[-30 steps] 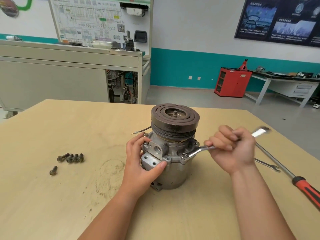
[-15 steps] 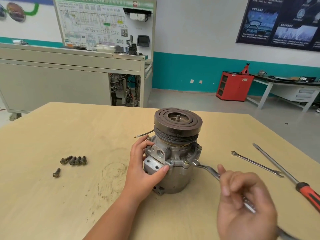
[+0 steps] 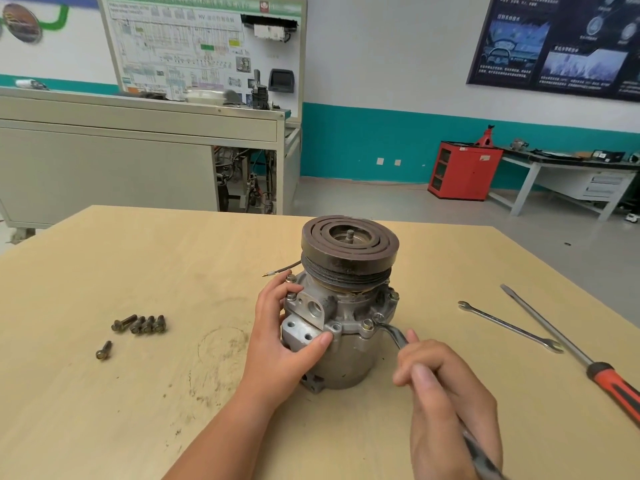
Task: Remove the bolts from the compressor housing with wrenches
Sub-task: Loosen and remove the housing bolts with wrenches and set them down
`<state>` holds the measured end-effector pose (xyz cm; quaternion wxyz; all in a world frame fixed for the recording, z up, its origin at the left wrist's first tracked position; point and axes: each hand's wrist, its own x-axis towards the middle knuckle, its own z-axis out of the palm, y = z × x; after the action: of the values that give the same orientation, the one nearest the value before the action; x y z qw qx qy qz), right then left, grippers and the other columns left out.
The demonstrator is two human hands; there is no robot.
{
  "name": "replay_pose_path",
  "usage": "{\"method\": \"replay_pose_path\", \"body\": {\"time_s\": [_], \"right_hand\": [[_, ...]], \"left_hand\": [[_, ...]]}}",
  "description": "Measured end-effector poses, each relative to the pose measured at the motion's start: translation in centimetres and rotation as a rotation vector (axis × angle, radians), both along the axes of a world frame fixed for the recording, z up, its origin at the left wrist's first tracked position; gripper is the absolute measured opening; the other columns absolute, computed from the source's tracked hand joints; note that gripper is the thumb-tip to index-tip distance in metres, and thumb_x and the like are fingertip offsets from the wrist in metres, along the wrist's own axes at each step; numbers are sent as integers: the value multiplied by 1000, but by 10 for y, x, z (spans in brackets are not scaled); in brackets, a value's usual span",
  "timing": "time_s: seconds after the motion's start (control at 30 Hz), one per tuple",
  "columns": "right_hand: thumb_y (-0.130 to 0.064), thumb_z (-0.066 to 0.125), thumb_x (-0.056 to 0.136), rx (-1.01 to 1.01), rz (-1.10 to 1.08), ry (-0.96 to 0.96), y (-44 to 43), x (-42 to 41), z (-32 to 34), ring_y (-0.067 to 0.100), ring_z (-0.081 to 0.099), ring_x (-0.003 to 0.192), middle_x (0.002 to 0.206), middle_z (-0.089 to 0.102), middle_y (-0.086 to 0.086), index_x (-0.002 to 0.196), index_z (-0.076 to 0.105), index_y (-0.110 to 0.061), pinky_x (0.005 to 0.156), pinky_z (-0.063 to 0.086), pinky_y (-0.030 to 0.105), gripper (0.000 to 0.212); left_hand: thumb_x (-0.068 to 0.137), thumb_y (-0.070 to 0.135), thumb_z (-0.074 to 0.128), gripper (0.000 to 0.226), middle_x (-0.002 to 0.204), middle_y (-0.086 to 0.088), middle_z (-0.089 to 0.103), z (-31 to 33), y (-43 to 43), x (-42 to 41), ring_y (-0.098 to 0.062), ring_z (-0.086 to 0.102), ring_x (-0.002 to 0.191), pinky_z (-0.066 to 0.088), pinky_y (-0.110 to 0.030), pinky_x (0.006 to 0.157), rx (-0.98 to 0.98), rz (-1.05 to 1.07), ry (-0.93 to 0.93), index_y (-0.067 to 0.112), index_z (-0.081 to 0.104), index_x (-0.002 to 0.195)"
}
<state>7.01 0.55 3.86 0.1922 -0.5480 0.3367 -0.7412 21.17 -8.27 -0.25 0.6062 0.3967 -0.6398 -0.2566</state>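
Loosening a bolt (image 3: 378,317) just ahead of the right hand (image 3: 446,386), its grip clamped on the wrench (image 3: 392,333). The left hand (image 3: 277,344) clasps the compressor housing (image 3: 346,362). Next, a steady swing.

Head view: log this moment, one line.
left hand braces grey metal compressor housing | right hand grips bent steel wrench on housing | five dark loose bolts on tan table

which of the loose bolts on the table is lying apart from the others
The lone bolt closest to the camera: it lies by itself, while the other four sit side by side in a row behind it.
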Motion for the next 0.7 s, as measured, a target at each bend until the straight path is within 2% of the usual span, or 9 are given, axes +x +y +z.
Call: {"method": "replay_pose_path", "body": {"time_s": [0.1, 0.2, 0.4, 0.47, 0.57, 0.7], "right_hand": [[1, 34, 76, -19, 21, -172, 0, -1, 0, 8, 44, 53, 51, 47, -13, 52, 61, -26, 102, 44, 29, 45], [-13, 39, 79, -90, 31, -237, 0, -2, 3, 9, 45, 54, 51, 45, -12, 51, 60, -27, 104, 43, 33, 38], [-27, 43, 81, -26, 80, 32, 2, 2, 6, 13, 45, 57, 56, 45, -16, 54, 47, -28, 99, 43, 26, 28], [-31, 43, 81, 22, 116, 89, 2, -2, 14, 10, 45, 58, 55, 44, -16, 55, 48, -30, 99, 41, 23, 27], [-34, 43, 81, 59, 154, 147, 0, -9, 23, 9, 40, 54, 54, 42, -16, 55, 46, -22, 97, 40, 20, 29], [-30, 44, 78, 60, 163, 151, 1, -10, 19, 18, 42, 57, 55, 44, -11, 54, 46, -25, 98, 40, 22, 25]], "left_hand": [[61, 50, 68, 54, 138, 33, 33, -1, -1, 0, 3, 38, 129, 35, -3, 92, -1, 2, -1, 60, 44, 109], [63, 50, 68, 55, 139, 30, 34, -1, -1, -1, 3, 37, 131, 33, -3, 93, -7, 3, 1, 50, 45, 113], [62, 50, 69, 55, 137, 32, 34, 0, -1, 0, -6, 41, 130, 36, -6, 94, -15, 0, 15, 58, 45, 111], [63, 50, 69, 55, 137, 32, 34, 0, 0, 0, -6, 40, 131, 35, -6, 93, -11, -1, 17, 54, 45, 113], [62, 48, 68, 57, 136, 34, 33, -1, -1, -1, -5, 41, 130, 35, -3, 90, -9, -2, 24, 46, 47, 115], [62, 48, 68, 58, 139, 28, 33, 0, 0, -1, 4, 40, 127, 35, -2, 88, -6, -7, 27, 41, 47, 116]]}}
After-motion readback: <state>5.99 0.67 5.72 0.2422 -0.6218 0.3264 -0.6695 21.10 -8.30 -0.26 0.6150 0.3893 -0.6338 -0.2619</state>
